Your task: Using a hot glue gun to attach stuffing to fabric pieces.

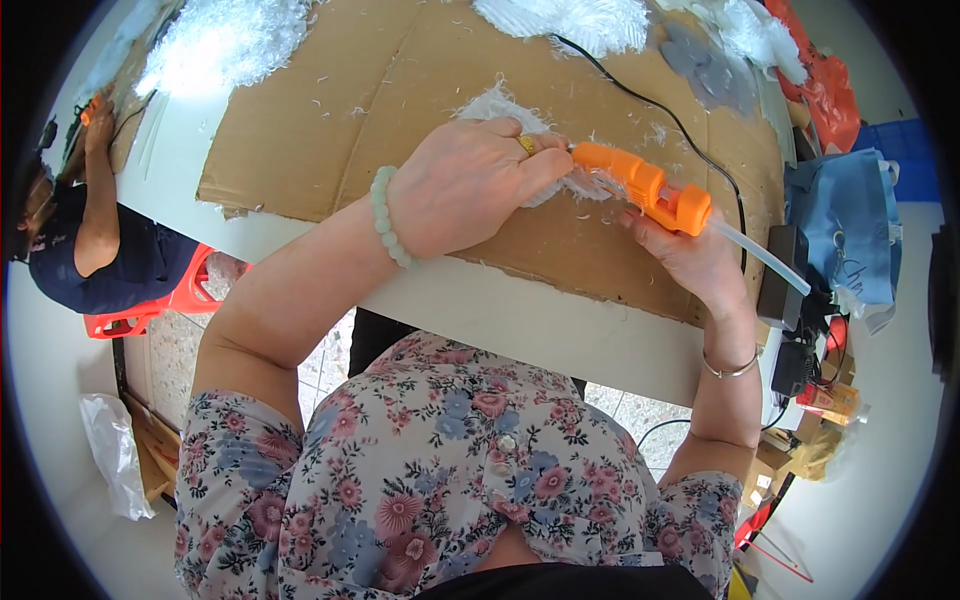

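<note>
My right hand point(692, 262) is closed round an orange hot glue gun point(645, 185), whose nozzle points left. A translucent glue stick point(768, 260) juts from its back end. At the nozzle tip, the bent fingers of my left hand point(465, 185) pinch a white, feathery piece point(497, 103) lying on the cardboard point(300, 130). Part of that piece is covered by my left hand, and its frayed edge shows beyond the knuckles and below the gun. Exactly where the nozzle meets it is hard to make out.
White fluffy piles point(225, 45) lie at the far left and far middle, beside grey flat pieces point(708, 68). A black cord point(660, 105) curves across the cardboard's right side. A blue bag point(845, 230) stands at right. Another person point(95, 235) works at far left.
</note>
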Motion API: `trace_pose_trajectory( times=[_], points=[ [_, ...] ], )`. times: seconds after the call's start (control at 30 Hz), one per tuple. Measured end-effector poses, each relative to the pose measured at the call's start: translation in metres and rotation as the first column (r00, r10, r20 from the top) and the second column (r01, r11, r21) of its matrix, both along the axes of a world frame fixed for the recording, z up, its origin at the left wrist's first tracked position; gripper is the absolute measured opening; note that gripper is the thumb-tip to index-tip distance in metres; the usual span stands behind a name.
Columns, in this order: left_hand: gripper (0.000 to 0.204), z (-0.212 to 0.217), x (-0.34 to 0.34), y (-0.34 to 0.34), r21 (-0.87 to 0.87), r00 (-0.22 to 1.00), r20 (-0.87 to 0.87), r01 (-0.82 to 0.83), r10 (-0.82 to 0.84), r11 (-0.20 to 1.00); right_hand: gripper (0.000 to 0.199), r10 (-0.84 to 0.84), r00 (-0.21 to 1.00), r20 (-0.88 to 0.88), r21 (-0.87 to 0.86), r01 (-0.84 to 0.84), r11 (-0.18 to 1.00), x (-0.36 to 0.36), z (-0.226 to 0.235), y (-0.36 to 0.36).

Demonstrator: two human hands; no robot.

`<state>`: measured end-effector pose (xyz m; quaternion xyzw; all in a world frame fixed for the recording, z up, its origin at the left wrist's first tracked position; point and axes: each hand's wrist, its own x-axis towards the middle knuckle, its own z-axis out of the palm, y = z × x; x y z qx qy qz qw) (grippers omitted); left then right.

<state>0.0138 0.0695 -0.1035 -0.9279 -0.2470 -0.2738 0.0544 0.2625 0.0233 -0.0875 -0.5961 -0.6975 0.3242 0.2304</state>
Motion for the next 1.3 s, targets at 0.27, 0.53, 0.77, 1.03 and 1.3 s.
trace_pose_trajectory(
  times=[0.27, 0.53, 0.77, 1.03, 1.3],
  points=[
    [0.010, -0.004, 0.003, 0.001, 0.049, 0.999, -0.044, -0.001, 0.003, 0.999, 0.024, -0.143, 0.981, -0.134, -0.002, 0.144, 0.990, 0.033, 0.019, -0.012],
    [0.011, -0.003, 0.006, 0.001, 0.042, 0.999, -0.032, 0.000, 0.002, 0.999, 0.021, -0.100, 0.995, 0.002, -0.021, 0.100, 0.995, 0.031, 0.009, 0.006],
    [0.015, 0.000, 0.009, 0.005, 0.048, 0.999, -0.043, -0.005, 0.007, 0.999, 0.020, -0.075, 0.997, 0.020, -0.047, 0.076, 0.996, 0.043, 0.007, -0.005],
    [0.024, 0.000, 0.014, 0.008, 0.063, 0.999, -0.041, -0.004, 0.006, 0.998, 0.020, -0.187, 0.975, -0.120, -0.036, 0.184, 0.982, 0.045, 0.017, -0.008],
    [0.019, -0.002, 0.022, 0.010, 0.065, 0.999, -0.039, -0.022, 0.024, 0.998, 0.019, -0.081, 0.993, 0.087, 0.036, 0.078, 0.996, 0.043, 0.004, -0.008]
  ],
)
